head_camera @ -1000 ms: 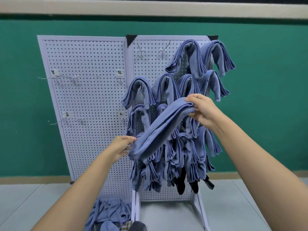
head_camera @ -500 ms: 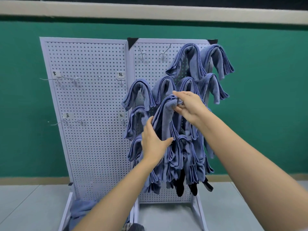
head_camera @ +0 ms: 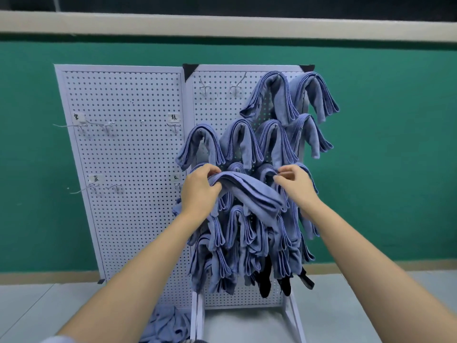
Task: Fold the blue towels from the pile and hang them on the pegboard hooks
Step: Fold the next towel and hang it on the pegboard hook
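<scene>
1. While both forearms reach up from the lower corners of the frame, we see the left hand (head_camera: 200,191) just left of centre, fingers and thumb curled round the upper end of a folded towel (head_camera: 249,191)
2. That towel slants down to the right across the middle of the frame, in front of the hung towels (head_camera: 272,95) on the right panel of the pegboard (head_camera: 128,149)
3. We find the right hand (head_camera: 295,185) right of centre, fingertips drawn close together by a hung towel's fold; we cannot tell whether they pinch cloth
4. Two bare hooks (head_camera: 237,85) sit at that panel's top
5. At the bottom edge, the pile (head_camera: 165,325) of loose blue towels lies at the foot of the pegboard
</scene>
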